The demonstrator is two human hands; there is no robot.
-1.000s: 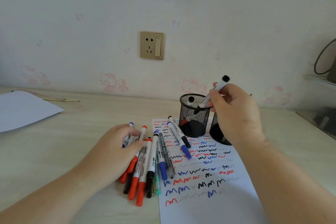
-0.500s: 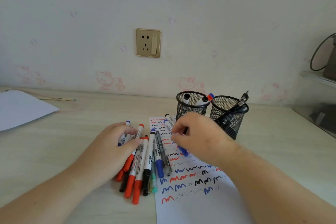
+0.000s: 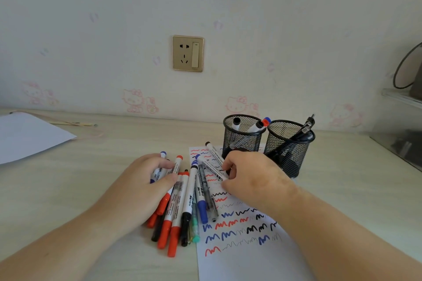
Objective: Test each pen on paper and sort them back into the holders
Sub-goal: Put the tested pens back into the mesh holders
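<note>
Left holder (image 3: 242, 138) with capped markers, right holder (image 3: 288, 147) with dark pens, left hand (image 3: 146, 183) gripping marker pile (image 3: 180, 207), right hand (image 3: 249, 178) pinching marker (image 3: 211, 167) on paper (image 3: 246, 255)

Black wire-mesh metal holders (image 3: 243, 141), glossy plastic pens (image 3: 186, 203), matt white paper (image 3: 251, 258), pale wood-grain desk (image 3: 91, 178)
</note>
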